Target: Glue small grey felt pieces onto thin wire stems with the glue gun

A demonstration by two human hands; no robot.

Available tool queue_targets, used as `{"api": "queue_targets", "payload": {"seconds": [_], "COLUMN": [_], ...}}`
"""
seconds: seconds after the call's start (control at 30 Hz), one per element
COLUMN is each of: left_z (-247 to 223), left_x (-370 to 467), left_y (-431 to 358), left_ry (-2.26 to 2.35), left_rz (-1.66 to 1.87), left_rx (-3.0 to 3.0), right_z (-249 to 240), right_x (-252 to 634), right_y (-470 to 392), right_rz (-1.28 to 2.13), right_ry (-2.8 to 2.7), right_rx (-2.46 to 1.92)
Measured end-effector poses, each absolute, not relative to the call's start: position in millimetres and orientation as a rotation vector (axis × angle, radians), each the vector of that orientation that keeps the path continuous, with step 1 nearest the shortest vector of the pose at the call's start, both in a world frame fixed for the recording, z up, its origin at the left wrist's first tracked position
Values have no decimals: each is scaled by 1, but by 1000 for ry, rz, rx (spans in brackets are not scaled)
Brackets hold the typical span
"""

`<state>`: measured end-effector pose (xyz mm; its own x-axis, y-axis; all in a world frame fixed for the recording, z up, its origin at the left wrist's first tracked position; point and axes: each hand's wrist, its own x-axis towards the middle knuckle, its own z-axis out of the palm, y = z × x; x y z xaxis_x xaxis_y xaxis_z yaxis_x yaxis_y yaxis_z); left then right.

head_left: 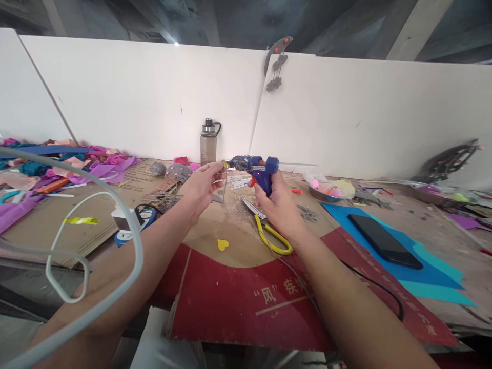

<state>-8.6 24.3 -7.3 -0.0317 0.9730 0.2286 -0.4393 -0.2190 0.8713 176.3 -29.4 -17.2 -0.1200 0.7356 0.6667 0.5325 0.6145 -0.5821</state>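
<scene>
My right hand (pixel 280 207) is wrapped around the handle of a blue glue gun (pixel 261 171), whose nozzle points left. Between the fingertips of my left hand (pixel 203 187) is pinched a small yellow piece (pixel 226 164), right at the nozzle; a grey string (pixel 225 192) hangs down from it. Whether the nozzle touches the piece I cannot tell. Under my right wrist lie scissors with yellow handles (pixel 282 245), their blades partly spread. A yellow paper heart (pixel 222 245) rests on the brown and red cardboard (pixel 246 302) between my forearms.
A bottle (pixel 208 143) stands by the white partition (pixel 146 97). On the right, a black phone (pixel 384 241) lies on blue sheets (pixel 430 266). White cable loops (pixel 130 225) cross the left foreground, near a power strip (pixel 144 220). Crumpled coloured paper (pixel 103 164) covers the far left.
</scene>
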Motion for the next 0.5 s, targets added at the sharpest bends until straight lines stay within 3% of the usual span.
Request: {"api": "queue_targets", "payload": {"seconds": [0.5], "left_z": [-4], "left_x": [-4], "left_y": [18], "left_ry": [833], "left_rz": [1637], "left_rx": [1069], "right_z": [-14], "right_x": [171], "right_y": [-35], "right_rz": [142], "right_ry": [-1802], "right_rx": [-1076]}}
